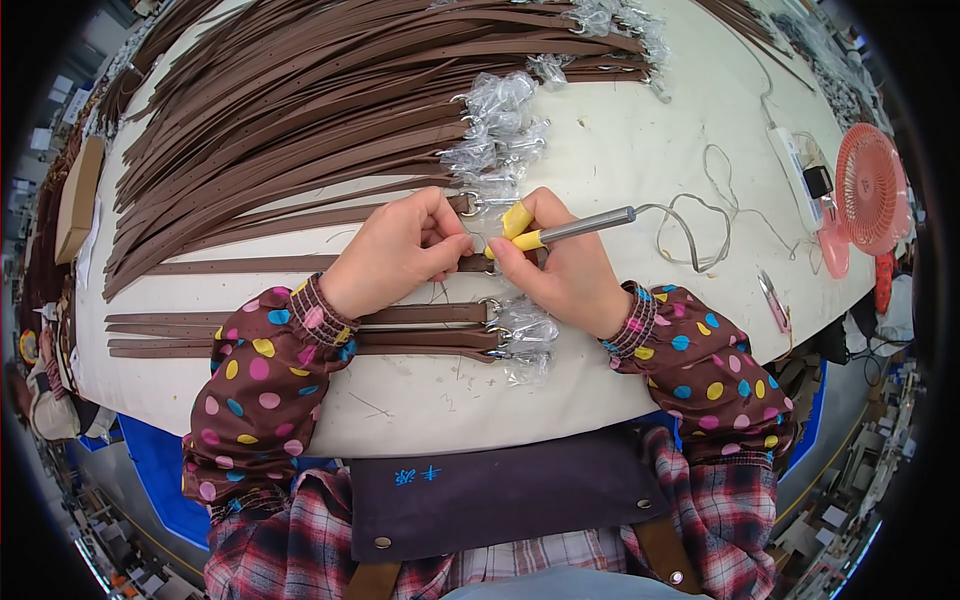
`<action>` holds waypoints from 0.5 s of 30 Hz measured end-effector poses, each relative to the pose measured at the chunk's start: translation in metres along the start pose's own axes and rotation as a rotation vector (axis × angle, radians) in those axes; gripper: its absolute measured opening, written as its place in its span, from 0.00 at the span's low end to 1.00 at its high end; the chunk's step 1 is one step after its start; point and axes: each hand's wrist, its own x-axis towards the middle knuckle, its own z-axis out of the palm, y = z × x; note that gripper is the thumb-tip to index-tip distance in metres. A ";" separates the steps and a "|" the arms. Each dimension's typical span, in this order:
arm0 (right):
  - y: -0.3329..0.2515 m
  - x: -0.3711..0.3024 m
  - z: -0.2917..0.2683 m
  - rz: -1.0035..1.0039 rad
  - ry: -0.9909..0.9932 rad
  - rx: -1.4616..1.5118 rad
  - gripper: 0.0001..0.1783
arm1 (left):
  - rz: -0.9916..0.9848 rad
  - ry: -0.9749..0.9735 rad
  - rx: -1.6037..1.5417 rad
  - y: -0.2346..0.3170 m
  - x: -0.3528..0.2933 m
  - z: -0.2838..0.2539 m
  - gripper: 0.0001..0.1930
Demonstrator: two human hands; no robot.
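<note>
My right hand (572, 275) grips a corded electric pen tool (590, 223) with a grey barrel and yellow front, like a soldering iron. Yellow wrapping covers a finger of that hand. The tool's tip points left, down at the end of a brown strap (250, 266) lying across the table. Over that strap, my left hand (400, 245) pinches thumb and forefinger close to the tip; what sits between them is too small to make out. Loose dark threads hang beneath it. Several more brown straps (420, 314) with metal rings and clear plastic-wrapped hardware (527, 330) lie nearer me.
A large pile of brown straps (300, 110) fills the far left, its wrapped hardware (500, 110) facing right. The tool's cord (690, 262) loops right towards a white power strip (793, 170). A pink fan (870, 190) and small pink-handled snips (773, 300) are at the right.
</note>
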 end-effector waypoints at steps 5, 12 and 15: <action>-0.001 0.000 0.000 -0.002 -0.003 -0.020 0.11 | 0.003 -0.003 0.008 0.001 0.000 0.000 0.08; -0.002 0.000 -0.001 -0.015 -0.006 -0.040 0.10 | 0.011 0.000 -0.001 0.001 -0.001 -0.001 0.08; -0.002 -0.001 -0.005 -0.128 0.041 -0.060 0.10 | -0.016 0.030 0.092 0.006 -0.004 0.000 0.09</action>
